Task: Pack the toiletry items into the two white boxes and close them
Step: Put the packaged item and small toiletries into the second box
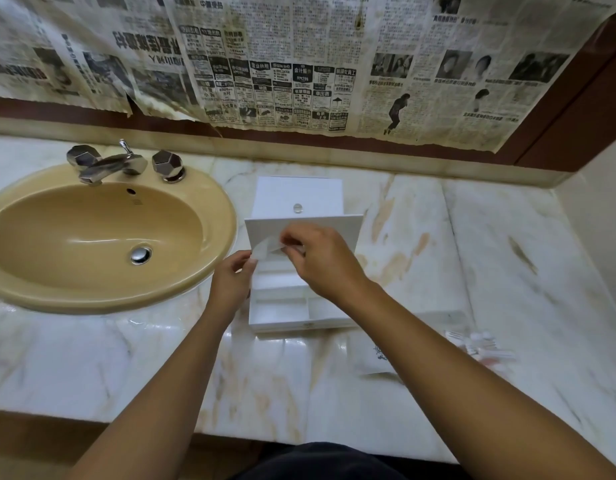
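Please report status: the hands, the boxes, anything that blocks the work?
Both hands pinch a thin white sachet over the open white box. Left hand, right hand. Second white box behind, closed. Nothing blocks.

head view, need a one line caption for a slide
Both hands, left hand and right hand, pinch a white packet over an open white box beside a tan sink.

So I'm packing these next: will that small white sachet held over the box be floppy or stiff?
Probably floppy: the white sachet bends between the left hand and right hand, both pinching it. Likely light, since fingertips alone carry it. It lies flat, so it should not roll in the open white box.
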{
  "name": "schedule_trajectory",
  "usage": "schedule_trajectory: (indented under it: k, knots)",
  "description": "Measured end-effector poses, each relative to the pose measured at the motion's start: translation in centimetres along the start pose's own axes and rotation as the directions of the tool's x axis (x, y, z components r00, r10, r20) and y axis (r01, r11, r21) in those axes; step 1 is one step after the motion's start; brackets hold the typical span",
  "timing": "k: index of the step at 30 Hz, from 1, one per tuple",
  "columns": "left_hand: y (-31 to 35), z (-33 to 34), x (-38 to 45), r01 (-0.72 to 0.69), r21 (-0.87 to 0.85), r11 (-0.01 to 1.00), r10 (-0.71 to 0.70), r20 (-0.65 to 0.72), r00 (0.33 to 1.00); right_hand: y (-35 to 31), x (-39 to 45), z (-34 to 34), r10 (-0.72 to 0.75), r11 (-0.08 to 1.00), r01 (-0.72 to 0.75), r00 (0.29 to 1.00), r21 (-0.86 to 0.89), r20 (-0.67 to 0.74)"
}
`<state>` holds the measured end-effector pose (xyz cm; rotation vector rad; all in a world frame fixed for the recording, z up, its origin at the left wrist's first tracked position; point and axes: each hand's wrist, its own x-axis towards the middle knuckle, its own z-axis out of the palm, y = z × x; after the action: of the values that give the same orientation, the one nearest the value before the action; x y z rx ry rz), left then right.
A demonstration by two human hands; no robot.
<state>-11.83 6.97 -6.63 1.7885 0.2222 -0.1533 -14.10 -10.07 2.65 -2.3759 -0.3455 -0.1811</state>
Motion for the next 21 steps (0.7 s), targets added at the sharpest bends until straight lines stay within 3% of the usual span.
schedule_trajectory:
  k: [6,15,21]
  knots:
    - [0.1,-0.2,0.1,0.055,-0.051,0.997,-0.055,0.008,0.998,2.2,1.2,3.6,0.150,0.958,-0.092,0.968,-0.272,0.202]
    - [-0.1,-0.3,0.3,0.083,-0.051,0.995,-0.082,0.017,0.996,1.2,1.3,5.5,0.297,0.893,-0.139,0.897,-0.429,0.328]
    - [0.0,-0.3,0.3,0.059,-0.033,0.998,-0.058,0.013,0.998,0.4,0.3,5.0,0.244,0.865,-0.107,0.943,-0.490,0.225]
